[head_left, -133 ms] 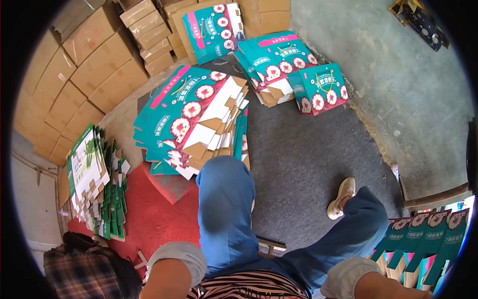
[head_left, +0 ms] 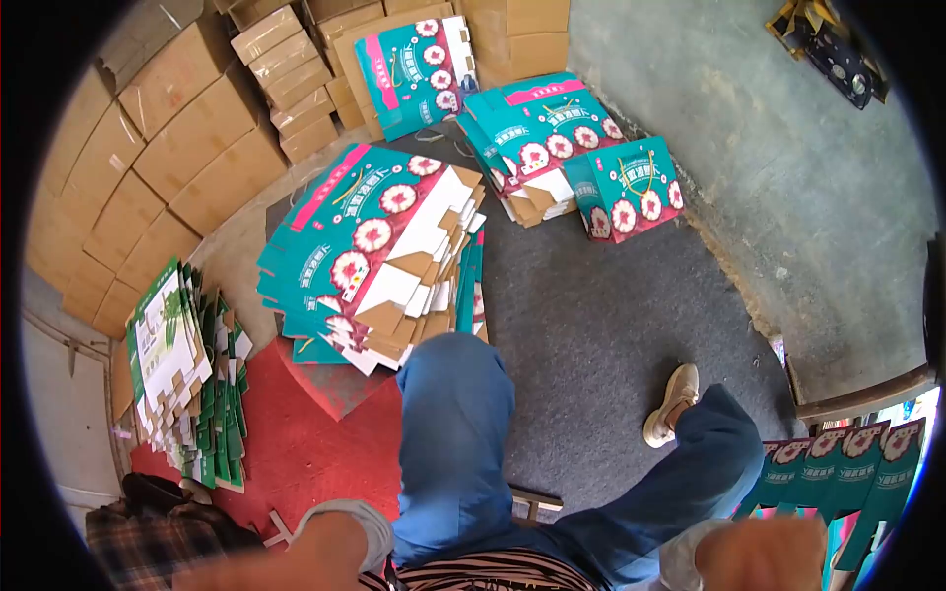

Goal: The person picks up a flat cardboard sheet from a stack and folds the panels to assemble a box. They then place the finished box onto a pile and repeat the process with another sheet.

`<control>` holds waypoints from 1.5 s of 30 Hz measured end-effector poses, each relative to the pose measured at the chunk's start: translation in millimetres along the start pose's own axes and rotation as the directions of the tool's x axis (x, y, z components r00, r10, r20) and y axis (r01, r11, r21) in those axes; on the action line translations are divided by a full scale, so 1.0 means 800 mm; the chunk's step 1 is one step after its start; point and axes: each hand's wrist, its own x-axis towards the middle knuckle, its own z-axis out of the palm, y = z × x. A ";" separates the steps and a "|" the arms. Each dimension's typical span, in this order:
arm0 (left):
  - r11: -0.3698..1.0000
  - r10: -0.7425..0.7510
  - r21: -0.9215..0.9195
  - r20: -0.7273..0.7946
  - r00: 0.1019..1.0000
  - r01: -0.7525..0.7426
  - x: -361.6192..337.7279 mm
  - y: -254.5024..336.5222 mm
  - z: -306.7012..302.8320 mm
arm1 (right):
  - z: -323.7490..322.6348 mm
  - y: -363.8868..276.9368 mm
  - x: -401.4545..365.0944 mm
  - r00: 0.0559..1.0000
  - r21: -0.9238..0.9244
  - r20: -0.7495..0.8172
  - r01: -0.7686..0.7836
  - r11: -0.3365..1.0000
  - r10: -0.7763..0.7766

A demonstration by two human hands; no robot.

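At the bottom left edge, my left hand [head_left: 251, 569] is smeared by motion, and its fingers cannot be made out. My right hand [head_left: 764, 552] is low on the right, blurred too, its fingers not distinct. Nothing shows clearly in either hand. Closest to the right hand are several standing teal cartons [head_left: 823, 473] with maroon tops. Beyond my knee lies a fanned stack of flat teal gift cartons [head_left: 370, 231], printed with white-and-red fruit and cut with white and brown flaps. A plaid cloth [head_left: 163, 540] is near the left hand.
Brown cardboard boxes [head_left: 187, 128] are piled along the back left. Green-and-white flat cartons [head_left: 172, 340] lean at left. More teal cartons [head_left: 547, 123] and an upright teal box with a rope handle [head_left: 639, 192] stand on the dark mat [head_left: 581, 315]. A concrete wall [head_left: 788, 197] bounds the right.
Both forearms have swung inward and up, bringing both blurred hands into view at the bottom. The surroundings sit slightly lower in the picture.
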 end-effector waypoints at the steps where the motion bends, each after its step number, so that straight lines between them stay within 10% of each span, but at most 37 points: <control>1: 0.973 -0.159 0.166 -0.005 0.987 0.158 -0.026 -0.042 -0.004 | 0.021 0.021 -0.016 0.981 -0.105 0.085 -0.166 0.981 0.175; 4: 0.554 -0.738 0.583 0.012 0.675 0.595 -0.116 -0.164 0.026 | 0.052 0.106 -0.061 0.839 -0.245 0.393 -0.300 0.922 0.377; 10: 0.268 -0.907 0.963 0.238 0.347 0.040 -0.354 -0.362 -0.027 | 0.064 0.167 -0.148 0.619 -0.373 0.539 -0.433 0.821 0.572; 14: 0.057 -0.998 0.998 0.057 -0.004 -0.027 -0.351 -0.422 0.021 | 0.067 0.172 -0.154 0.524 -0.418 0.593 -0.448 0.790 0.611; 17: 0.006 -0.997 0.998 0.002 -0.075 -0.058 -0.369 -0.461 0.040 | 0.068 0.173 -0.157 0.477 -0.459 0.612 -0.436 0.774 0.631; 21: 0.092 -0.993 0.963 0.070 -0.094 -0.254 -0.395 -0.493 0.036 | 0.070 0.173 -0.155 0.445 -0.484 0.617 -0.436 0.759 0.649; 25: 0.202 -0.943 0.750 0.322 0.081 -0.630 -0.440 -0.514 0.021 | 0.079 0.173 -0.152 0.436 -0.479 0.636 -0.422 0.769 0.636; 32: 0.348 -0.904 0.891 0.401 0.147 -0.291 -0.375 -0.515 -0.018 | 0.070 0.169 -0.154 0.476 -0.468 0.637 -0.386 0.795 0.606; 39: 0.672 -0.663 0.739 0.628 0.408 -0.045 -0.169 -0.437 0.005 | 0.063 0.161 -0.162 0.544 -0.350 0.652 -0.403 0.846 0.529; 45: 0.854 -0.520 0.498 0.819 0.243 0.149 0.001 -0.343 0.071 | 0.045 0.149 -0.086 0.767 -0.305 0.457 -0.341 0.889 0.451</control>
